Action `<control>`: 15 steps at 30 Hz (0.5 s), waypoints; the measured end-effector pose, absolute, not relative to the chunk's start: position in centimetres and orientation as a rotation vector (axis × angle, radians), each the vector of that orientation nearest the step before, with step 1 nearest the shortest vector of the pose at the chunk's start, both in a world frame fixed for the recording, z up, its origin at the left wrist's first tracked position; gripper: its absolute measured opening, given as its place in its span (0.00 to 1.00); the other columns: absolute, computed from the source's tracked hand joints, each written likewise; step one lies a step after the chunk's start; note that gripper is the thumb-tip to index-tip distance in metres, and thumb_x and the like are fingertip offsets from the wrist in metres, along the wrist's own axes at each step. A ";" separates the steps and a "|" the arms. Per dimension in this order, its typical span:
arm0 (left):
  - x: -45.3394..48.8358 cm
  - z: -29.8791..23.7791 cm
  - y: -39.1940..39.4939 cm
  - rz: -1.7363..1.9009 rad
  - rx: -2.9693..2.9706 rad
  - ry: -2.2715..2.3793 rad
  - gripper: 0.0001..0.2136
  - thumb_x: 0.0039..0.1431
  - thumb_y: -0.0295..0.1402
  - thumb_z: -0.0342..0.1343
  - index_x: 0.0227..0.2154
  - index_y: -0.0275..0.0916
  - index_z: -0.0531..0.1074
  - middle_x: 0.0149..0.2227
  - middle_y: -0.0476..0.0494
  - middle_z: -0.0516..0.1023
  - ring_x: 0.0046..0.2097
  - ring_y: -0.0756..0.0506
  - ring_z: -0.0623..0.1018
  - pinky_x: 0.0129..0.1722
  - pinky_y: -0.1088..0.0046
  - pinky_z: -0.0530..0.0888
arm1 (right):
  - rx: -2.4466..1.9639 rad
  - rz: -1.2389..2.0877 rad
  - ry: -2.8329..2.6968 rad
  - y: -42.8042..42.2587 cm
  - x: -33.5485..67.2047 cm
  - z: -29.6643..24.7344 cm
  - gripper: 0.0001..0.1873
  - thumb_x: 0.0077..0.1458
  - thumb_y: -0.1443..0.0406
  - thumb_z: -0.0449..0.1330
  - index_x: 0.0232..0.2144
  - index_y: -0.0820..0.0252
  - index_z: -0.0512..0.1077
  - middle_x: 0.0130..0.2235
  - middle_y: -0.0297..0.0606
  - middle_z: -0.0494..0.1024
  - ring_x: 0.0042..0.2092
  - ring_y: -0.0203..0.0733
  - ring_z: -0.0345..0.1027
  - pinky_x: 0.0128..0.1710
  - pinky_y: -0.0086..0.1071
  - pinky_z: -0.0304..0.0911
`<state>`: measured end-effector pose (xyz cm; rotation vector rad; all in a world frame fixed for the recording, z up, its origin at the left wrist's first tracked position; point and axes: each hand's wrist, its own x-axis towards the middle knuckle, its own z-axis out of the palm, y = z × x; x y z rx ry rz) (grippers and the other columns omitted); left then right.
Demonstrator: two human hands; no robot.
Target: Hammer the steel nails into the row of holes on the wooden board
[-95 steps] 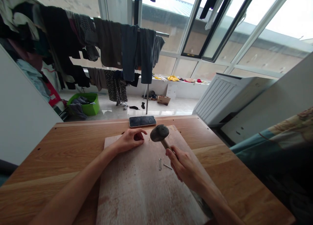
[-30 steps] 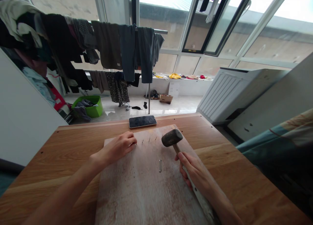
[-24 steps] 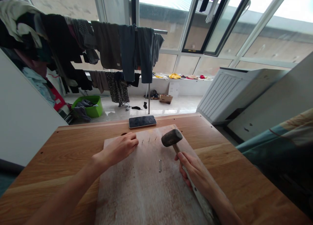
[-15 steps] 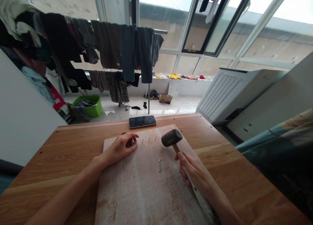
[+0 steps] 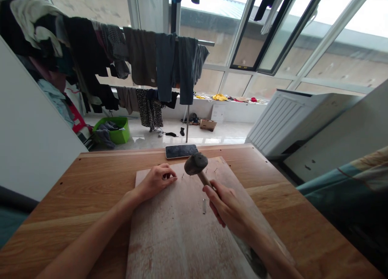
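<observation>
A pale worn board (image 5: 176, 234) lies on a wooden table (image 5: 75, 190). My right hand (image 5: 222, 206) is wrapped round the handle of a hammer with a dark rubber head (image 5: 196, 164), which hangs over the board's far part. My left hand (image 5: 157, 180) rests on the board's far left corner, fingers pinched at a small nail that I can barely make out. Other short nails (image 5: 183, 175) stand in a row between the hand and the hammer head. One loose nail (image 5: 204, 206) lies flat beside my right hand.
A dark phone (image 5: 181, 151) lies at the table's far edge. Beyond stand a rack of hanging clothes (image 5: 163, 64), a green basket (image 5: 113, 129), a white slatted panel (image 5: 281, 117) and a white board (image 5: 24, 121) at the left.
The hammer head has swung left, from the board's right side to over the row of nails near my left hand. My left fingers stay pinched at the board's far left.
</observation>
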<state>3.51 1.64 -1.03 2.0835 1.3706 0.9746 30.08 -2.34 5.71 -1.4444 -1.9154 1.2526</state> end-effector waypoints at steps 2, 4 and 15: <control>3.5 -1.1 1.6 0.980 2.089 1.376 0.06 0.60 0.33 0.61 0.32 0.37 0.81 0.30 0.48 0.73 0.31 0.50 0.72 0.32 0.75 0.69 | -1.415 1.248 -1.931 -2.3 29.2 5.7 0.19 0.68 0.49 0.49 0.32 0.54 0.65 0.17 0.24 0.64 0.15 0.31 0.57 0.14 0.25 0.52; 3.5 -1.1 1.6 0.986 2.083 1.374 0.07 0.60 0.32 0.60 0.32 0.37 0.81 0.30 0.47 0.74 0.31 0.50 0.73 0.33 0.75 0.69 | -1.383 1.272 -1.907 -2.2 28.7 5.3 0.18 0.67 0.48 0.51 0.33 0.53 0.67 0.17 0.24 0.64 0.15 0.32 0.56 0.14 0.26 0.50; 3.5 -1.6 1.7 1.013 2.080 1.324 0.06 0.59 0.28 0.60 0.32 0.37 0.82 0.32 0.45 0.78 0.34 0.48 0.74 0.35 0.73 0.69 | -1.319 0.896 -2.147 -2.2 27.7 3.4 0.15 0.66 0.53 0.52 0.32 0.53 0.70 0.27 0.36 0.72 0.30 0.43 0.66 0.32 0.34 0.61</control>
